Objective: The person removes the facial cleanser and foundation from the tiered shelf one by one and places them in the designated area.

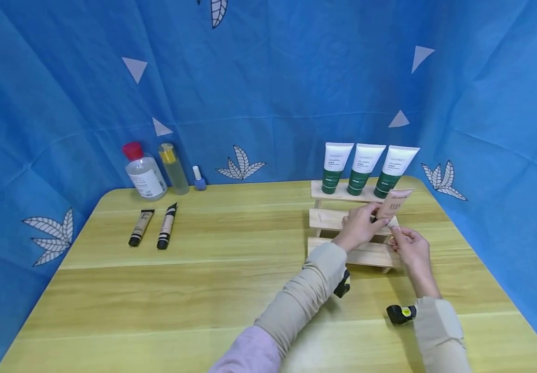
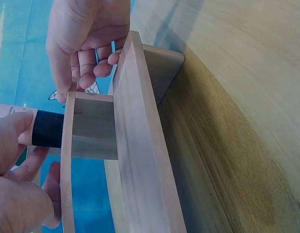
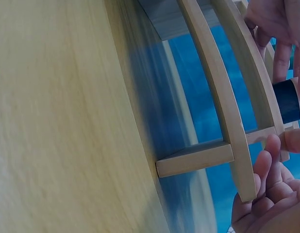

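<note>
The BB tube (image 1: 393, 203) is pinched by the left hand (image 1: 359, 225), cap down, tilted up-right over the rack's (image 1: 324, 219) middle step; the right hand's (image 1: 410, 247) loosely curled fingers touch the rack just nearer

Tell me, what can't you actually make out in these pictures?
- Head view: small print on the pink BB tube and the three green tubes is too small to read.
- Head view: the left hand hides the tube's cap end.
- Wrist views: only the dark cap shows; the wooden rack and frame edges hide the rest.
</note>
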Available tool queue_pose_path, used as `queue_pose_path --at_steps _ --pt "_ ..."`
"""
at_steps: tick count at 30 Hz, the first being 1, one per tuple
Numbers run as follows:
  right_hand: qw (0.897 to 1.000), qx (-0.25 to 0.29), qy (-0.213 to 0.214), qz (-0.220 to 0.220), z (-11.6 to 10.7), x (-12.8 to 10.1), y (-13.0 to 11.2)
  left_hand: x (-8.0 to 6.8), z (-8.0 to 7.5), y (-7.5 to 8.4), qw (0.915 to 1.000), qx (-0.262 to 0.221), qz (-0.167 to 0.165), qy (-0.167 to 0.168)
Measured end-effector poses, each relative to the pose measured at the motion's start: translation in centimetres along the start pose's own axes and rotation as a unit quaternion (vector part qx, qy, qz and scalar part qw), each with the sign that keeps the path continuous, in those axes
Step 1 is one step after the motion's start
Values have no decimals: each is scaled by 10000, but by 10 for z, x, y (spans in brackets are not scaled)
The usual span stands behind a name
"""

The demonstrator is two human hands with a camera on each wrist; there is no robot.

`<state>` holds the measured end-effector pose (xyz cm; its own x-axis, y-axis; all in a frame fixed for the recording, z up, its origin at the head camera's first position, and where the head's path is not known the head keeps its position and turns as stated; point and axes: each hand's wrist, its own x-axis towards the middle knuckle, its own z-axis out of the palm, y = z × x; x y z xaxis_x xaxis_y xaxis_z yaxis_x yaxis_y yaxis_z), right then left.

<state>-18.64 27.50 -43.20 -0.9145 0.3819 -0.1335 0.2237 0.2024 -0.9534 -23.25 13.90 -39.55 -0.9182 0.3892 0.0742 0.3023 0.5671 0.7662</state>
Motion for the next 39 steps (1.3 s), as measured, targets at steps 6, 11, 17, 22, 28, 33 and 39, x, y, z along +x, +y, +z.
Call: queue_pose_path --at_steps 6,11,17,22,28,33,39 --pt "9999 -89 19 63 0 0 0 -3 -2 -4 9994 -232 242 46" --pt "9999 -69 51 63 0 -1 -1 -6 -4 -11 9982 -359 445 188" --pt "9999 -96 67 55 0 -1 -2 -12 -8 -16 9961 -690 551 73" --pt "9999 -111 62 83 0 -1 -2 -20 -12 -21 9922 -1147 474 -60" --pt "10000 -20 79 53 0 -1 -1 -35 -22 -22 9819 -1860 344 -138" --pt "9999 -88 111 17 1 -1 0 -48 -32 -23 9782 -2063 178 -171" --pt "9998 -163 136 43 2 -1 0 -62 -44 -23 9733 -2292 110 -59"
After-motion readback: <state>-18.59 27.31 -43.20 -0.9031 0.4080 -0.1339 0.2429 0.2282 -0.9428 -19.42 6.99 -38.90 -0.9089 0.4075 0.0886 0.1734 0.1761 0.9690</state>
